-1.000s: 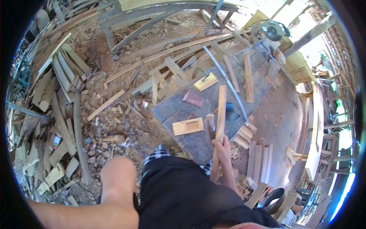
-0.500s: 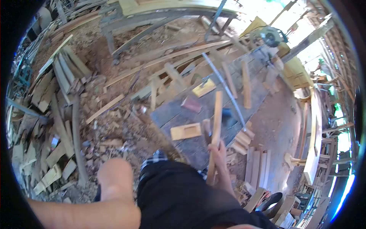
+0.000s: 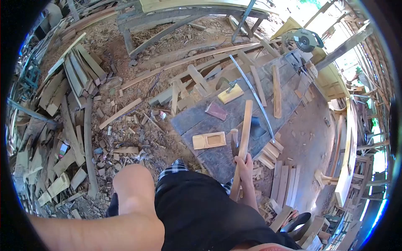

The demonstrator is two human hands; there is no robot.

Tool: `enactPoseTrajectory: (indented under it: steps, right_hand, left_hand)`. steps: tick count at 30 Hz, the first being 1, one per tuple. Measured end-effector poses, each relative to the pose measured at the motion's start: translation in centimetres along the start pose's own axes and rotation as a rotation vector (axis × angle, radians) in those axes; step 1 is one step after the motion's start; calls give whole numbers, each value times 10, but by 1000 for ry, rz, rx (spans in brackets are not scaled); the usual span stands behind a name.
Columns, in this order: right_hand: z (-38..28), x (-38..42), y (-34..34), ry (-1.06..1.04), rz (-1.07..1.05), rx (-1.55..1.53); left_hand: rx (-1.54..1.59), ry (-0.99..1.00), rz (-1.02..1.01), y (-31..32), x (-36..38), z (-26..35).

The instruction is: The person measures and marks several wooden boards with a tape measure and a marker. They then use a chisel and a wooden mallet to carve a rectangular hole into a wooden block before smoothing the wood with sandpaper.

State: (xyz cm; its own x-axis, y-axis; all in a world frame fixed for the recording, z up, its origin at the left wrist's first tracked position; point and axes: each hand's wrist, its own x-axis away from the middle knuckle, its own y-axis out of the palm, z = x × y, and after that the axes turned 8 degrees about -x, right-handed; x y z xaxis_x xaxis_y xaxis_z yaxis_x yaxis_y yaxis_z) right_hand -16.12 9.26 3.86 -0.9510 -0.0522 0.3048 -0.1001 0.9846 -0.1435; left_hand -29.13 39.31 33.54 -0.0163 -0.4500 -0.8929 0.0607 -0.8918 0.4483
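Observation:
My right hand (image 3: 245, 165) is closed around the lower part of a long pale wooden slat (image 3: 245, 121). The slat stands tilted, its upper end over the dark plank workbench (image 3: 197, 119). Just left of the hand a short wooden handle (image 3: 233, 140) stands on the bench, and beside it lies a tan block with a rectangular recess (image 3: 208, 140). A dark tool (image 3: 256, 127) rests right of the slat. My left forearm (image 3: 96, 232) crosses the bottom of the view behind my bare knee (image 3: 133, 188); the left hand itself is hidden.
On the bench lie a reddish flat piece (image 3: 216, 111), a yellow block (image 3: 231, 93), a long thin metal blade (image 3: 253, 94) and two slats. A circular saw (image 3: 304, 39) sits at the far end. Offcuts and planks (image 3: 75, 75) cover the ground at left; stacked boards (image 3: 284, 180) lie at right.
The view has swung slightly and steadied. My right hand still holds the slat, which now sits a little further right and more upright over the bench.

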Motion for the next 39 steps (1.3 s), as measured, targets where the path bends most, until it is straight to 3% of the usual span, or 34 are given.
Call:
enactPoseTrajectory:
  steps: [15, 18, 22, 39]
  right_hand:
    - [16, 6, 7, -23, 4, 19]
    - [41, -14, -9, -68, 10, -70]
    - [17, -1, -5, -67, 31, -17]
    - [26, -2, -5, -52, 78, 29]
  left_hand:
    - [27, -126, -75, -35, -19, -17]
    - [70, -36, -63, -43, -8, -17]
    - [65, -52, -51, -44, -3, -21]
    - [157, -104, -98, -50, -54, -17]
